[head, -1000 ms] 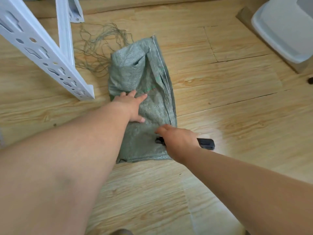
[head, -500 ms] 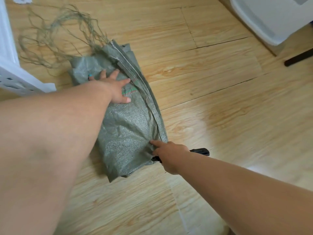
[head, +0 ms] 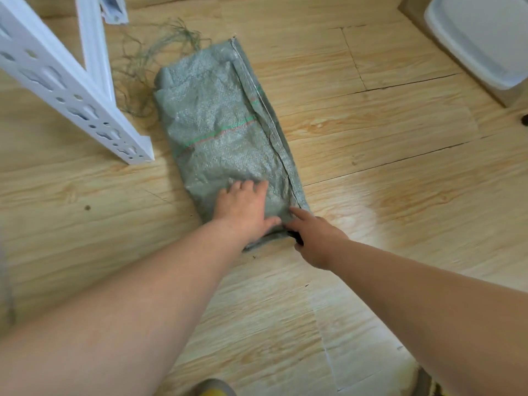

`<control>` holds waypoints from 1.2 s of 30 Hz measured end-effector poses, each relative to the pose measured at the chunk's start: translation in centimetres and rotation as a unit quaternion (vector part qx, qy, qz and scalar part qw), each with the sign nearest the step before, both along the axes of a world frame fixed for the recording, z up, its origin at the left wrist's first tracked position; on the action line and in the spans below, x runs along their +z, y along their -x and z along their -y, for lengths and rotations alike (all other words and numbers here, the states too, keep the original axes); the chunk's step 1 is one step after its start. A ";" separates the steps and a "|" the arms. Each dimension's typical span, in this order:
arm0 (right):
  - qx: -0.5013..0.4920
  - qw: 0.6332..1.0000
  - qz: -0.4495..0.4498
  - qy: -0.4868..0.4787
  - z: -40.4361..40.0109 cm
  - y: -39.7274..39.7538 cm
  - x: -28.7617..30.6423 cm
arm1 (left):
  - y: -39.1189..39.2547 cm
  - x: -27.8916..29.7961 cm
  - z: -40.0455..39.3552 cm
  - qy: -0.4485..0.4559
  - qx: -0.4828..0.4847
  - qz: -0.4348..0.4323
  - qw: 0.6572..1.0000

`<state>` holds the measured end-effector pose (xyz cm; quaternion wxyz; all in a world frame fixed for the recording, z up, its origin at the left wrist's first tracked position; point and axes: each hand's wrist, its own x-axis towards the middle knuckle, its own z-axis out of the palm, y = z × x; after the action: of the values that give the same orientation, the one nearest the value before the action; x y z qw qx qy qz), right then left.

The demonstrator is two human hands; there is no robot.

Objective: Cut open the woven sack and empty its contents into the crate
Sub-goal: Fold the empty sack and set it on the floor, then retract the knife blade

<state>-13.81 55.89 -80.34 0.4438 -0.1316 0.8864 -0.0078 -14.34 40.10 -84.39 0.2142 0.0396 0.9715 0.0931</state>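
The green woven sack (head: 225, 132) lies flat on the wood floor (head: 371, 144), running from 11 o'clock toward me. My left hand (head: 243, 210) presses its near end, fingers spread wide. My right hand (head: 317, 238) grips a dark tool, forefinger extended along the sack's near corner

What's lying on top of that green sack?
The left hand rests flat on the sack near its close end. The right hand grips a dark tool at the corner, index finger extended. The sack's contents are hidden.
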 end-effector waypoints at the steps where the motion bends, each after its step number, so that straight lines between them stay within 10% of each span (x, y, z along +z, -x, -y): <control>1: -0.022 0.999 -0.020 -0.016 0.4 0.1 0.3 | -0.9 0.1 0.1 -0.006 -0.030 -0.008 1.000; 5: -0.090 0.991 -0.062 -0.077 2.2 0.6 1.2 | -4.5 -1.1 0.6 0.011 -0.154 0.079 0.985; 16: -0.158 0.974 -0.075 0.144 5.8 1.6 3.0 | 0.4 0.4 9.6 0.056 0.023 0.121 0.991; 19: -0.314 0.909 -0.054 0.269 7.3 2.5 4.6 | -0.4 2.8 7.9 -0.149 0.162 0.038 0.975; 24: -0.584 0.681 0.017 0.441 9.6 6.7 8.4 | -0.6 9.4 5.9 -0.513 0.270 0.214 0.787; 28: -0.567 0.656 0.040 0.497 11.8 8.6 11.4 | -0.4 13.0 5.3 -0.471 0.272 0.033 0.839; 36: -0.426 0.657 0.124 0.609 16.4 8.0 18.2 | -0.3 21.3 8.8 -0.472 0.399 -0.161 0.770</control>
<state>-21.80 39.53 -62.11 0.3177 0.0214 0.5790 -0.7506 -14.07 31.29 -63.04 -0.0470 -0.2415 0.7540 0.6090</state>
